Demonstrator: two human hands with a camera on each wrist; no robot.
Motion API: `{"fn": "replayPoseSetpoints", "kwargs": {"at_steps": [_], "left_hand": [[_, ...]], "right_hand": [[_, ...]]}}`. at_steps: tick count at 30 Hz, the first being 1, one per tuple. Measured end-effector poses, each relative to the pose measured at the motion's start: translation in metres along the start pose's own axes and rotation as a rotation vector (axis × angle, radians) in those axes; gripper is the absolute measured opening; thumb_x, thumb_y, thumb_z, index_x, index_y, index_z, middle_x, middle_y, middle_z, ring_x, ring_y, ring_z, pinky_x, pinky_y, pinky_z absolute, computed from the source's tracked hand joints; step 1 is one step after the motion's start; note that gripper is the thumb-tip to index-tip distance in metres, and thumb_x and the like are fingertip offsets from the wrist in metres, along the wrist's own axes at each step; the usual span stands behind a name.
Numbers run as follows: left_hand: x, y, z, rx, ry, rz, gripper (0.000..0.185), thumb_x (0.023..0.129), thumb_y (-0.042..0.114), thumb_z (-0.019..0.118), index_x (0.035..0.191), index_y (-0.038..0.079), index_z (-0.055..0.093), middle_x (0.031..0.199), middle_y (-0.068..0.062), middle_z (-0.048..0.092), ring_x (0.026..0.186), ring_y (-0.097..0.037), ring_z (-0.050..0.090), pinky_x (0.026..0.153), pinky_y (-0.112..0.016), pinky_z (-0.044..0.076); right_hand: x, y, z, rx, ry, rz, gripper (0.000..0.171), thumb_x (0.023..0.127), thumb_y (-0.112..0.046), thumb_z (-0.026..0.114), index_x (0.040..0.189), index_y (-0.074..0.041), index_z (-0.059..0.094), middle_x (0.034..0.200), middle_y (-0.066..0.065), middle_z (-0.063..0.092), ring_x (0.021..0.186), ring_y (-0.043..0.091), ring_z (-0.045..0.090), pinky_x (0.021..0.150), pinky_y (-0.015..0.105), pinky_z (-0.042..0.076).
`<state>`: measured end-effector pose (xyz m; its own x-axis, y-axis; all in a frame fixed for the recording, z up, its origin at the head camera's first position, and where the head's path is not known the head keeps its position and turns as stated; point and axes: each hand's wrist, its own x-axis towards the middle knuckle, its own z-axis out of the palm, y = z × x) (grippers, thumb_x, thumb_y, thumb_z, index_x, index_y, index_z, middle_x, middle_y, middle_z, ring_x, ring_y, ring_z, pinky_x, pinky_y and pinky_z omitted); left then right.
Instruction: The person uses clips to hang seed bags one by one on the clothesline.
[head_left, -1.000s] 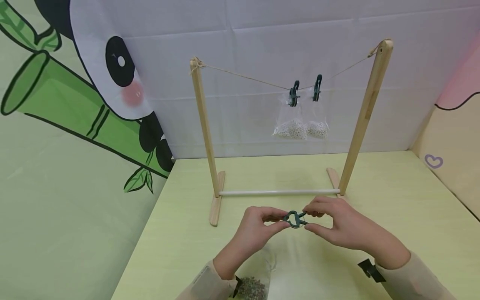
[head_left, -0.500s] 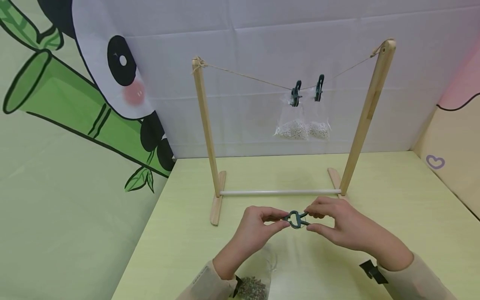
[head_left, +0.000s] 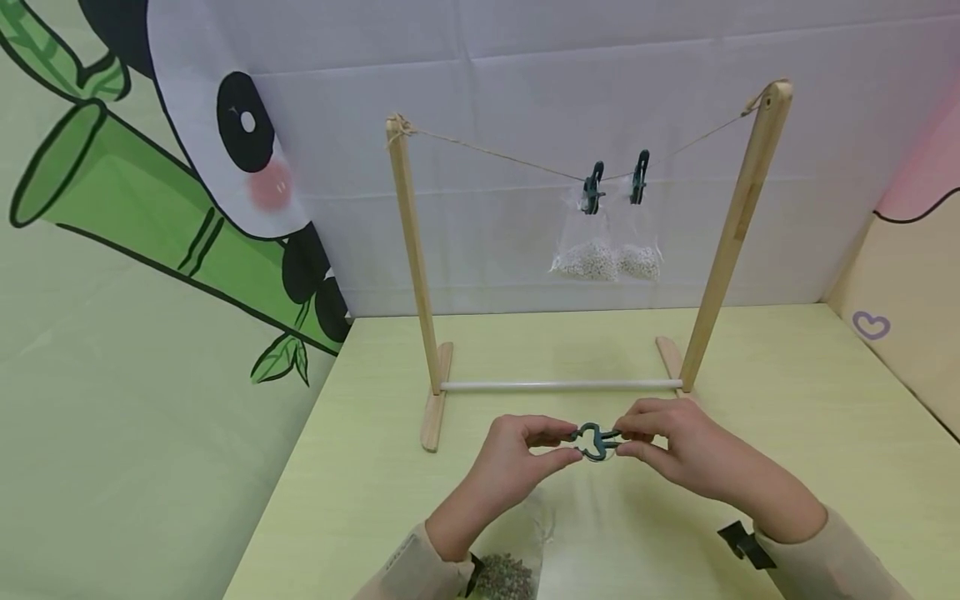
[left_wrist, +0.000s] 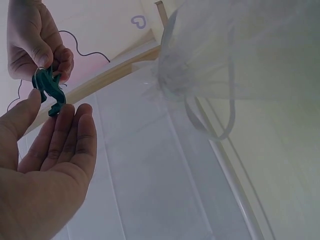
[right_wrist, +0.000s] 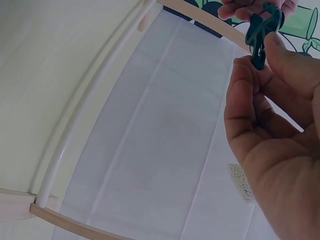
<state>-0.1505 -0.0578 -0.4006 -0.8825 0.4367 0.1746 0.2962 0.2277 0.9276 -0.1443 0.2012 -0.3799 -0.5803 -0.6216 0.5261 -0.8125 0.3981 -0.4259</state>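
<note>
A dark green plastic spring clip (head_left: 597, 442) is held level between both hands in the head view. My right hand (head_left: 675, 437) pinches its two handles together between thumb and fingers, and its jaws stand apart. At the jaw end, my left hand (head_left: 517, 454) has its thumb on one jaw tip and fingertips on the other. The left wrist view shows the clip (left_wrist: 49, 90) between the two hands. A clear bag (head_left: 506, 575) of grey-brown bits lies under the left wrist, partly hidden by the sleeve.
A wooden frame with two posts (head_left: 412, 250) and a white crossbar (head_left: 562, 386) stands behind the hands. From its sagging string (head_left: 495, 153) hang two clear bags of white grains (head_left: 588, 261), each held by a dark green clip (head_left: 639, 177).
The right fingers have squeezed the clip's handles closer together, and its jaws have opened. The left thumb and fingertips have spread slightly with them.
</note>
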Motion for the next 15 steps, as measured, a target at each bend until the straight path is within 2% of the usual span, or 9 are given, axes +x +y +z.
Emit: {"fn": "replayPoseSetpoints", "kwargs": {"at_steps": [7,15], "left_hand": [[-0.002,-0.001,-0.002,-0.010,-0.007,-0.003,0.026,0.088,0.015,0.083,0.113,0.011,0.078,0.107,0.003,0.074,0.097,-0.011,0.069,0.084,-0.029,0.057],[-0.005,-0.011,-0.013,0.036,-0.026,-0.052,0.033,0.089,0.021,0.082,0.121,0.014,0.074,0.110,0.007,0.072,0.102,-0.013,0.067,0.091,-0.032,0.054]], "right_hand": [[0.001,0.005,0.002,0.021,0.061,-0.085,0.030,0.077,0.006,0.084,0.097,-0.014,0.077,0.090,-0.010,0.067,0.072,0.003,0.060,0.060,0.013,0.046],[0.001,0.006,0.000,0.016,0.067,-0.085,0.029,0.075,0.008,0.084,0.097,-0.010,0.079,0.091,-0.008,0.069,0.073,0.004,0.063,0.060,0.014,0.049]]}}
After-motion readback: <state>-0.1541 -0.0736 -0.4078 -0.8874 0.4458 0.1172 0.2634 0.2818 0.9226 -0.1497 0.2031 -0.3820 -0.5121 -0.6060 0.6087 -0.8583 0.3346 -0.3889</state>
